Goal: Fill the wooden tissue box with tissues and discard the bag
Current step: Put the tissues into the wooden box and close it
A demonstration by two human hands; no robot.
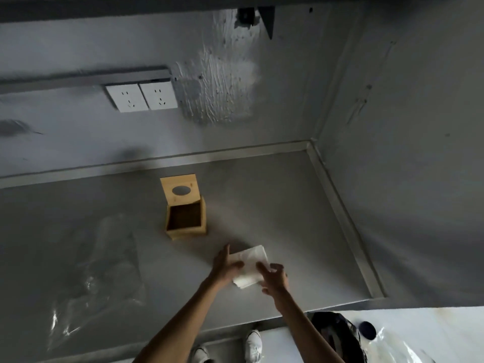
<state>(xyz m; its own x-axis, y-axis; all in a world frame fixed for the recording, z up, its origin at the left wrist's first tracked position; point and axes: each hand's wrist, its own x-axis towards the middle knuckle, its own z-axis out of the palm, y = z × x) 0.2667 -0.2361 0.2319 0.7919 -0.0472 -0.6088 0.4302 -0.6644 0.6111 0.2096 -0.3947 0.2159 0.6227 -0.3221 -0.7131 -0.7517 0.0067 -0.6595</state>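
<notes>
both hands, left hand (pixel 225 265) and right hand (pixel 273 277), grip the tissues (pixel 250 265) between them, near the open wooden tissue box (pixel 186 218).

Matt wooden tissue box (pixel 186 221); soft white tissues (pixel 251 265); glossy clear plastic bag (pixel 104 271).

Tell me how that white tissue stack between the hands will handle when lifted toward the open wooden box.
The tissue stack looks soft and layered, so it will likely sag or fan unless supported from both sides. It is probably very light. The left hand and right hand already bracket it, which should help.
</notes>
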